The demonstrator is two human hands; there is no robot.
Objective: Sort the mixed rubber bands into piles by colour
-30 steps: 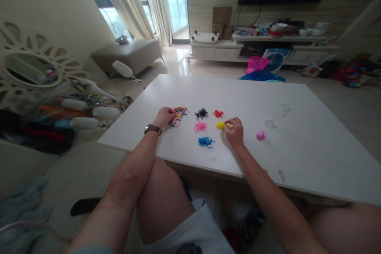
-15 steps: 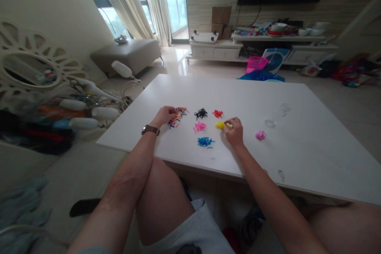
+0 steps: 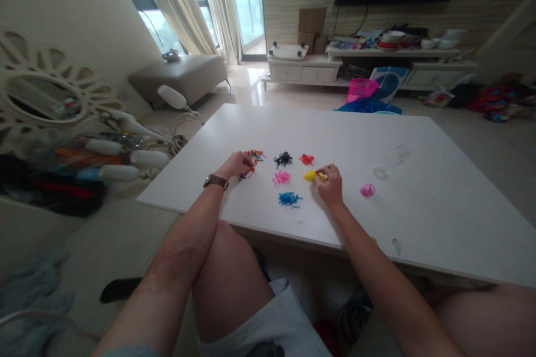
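My left hand (image 3: 237,165), with a watch on its wrist, reaches over a pile of mixed-colour small rubber bands (image 3: 254,154). Its fingertips are pinched together at the pile's near part, and what lies between them is too small to tell. My right hand (image 3: 330,185) rests at a small heap of yellow rubber bands (image 3: 309,175), thumb and fingers closed on some at its right side. Between the hands lie separate heaps of black bands (image 3: 283,159), pink bands (image 3: 282,178) and blue bands (image 3: 288,198). A red heap (image 3: 307,159) is just beyond the yellow one.
On the white table (image 3: 326,128), a pink-purple bundle (image 3: 367,190) lies right of my right hand. Farther right are a clear round piece (image 3: 381,172) and a clear plastic piece (image 3: 401,152). A pink basket (image 3: 362,91) stands beyond the far edge; a lamp (image 3: 146,159) is at left.
My left hand has shifted slightly right and toward me over the mixed pile, covering its near middle. My right hand stays at the yellow heap.
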